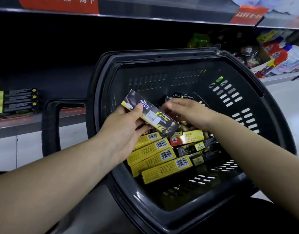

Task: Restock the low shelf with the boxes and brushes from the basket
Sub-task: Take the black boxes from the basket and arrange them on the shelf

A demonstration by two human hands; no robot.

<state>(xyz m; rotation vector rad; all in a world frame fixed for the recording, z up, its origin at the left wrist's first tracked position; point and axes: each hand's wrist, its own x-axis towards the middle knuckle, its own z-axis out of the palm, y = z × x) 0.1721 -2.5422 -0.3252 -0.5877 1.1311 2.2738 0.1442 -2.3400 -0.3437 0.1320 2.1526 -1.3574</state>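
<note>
A black plastic basket (272, 135) fills the middle of the head view, with several yellow boxes (162, 169) and dark boxes (192, 151) lying inside. My left hand (123, 130) is shut on a long black and yellow box (155, 115), lifted above the pile. My right hand (186, 112) reaches palm down into the basket among the boxes; its fingertips are hidden, so whether it grips anything I cannot tell. The low shelf (18, 120) is at the left, with a stack of black and yellow boxes (16, 100) on it. No brushes are clearly visible.
The basket's handle (50, 125) hangs down in front of the low shelf's edge. An upper shelf edge with red labels (60, 4) runs overhead. Bottles and packets (280, 54) crowd the shelf at the right. White floor tiles lie below the shelf.
</note>
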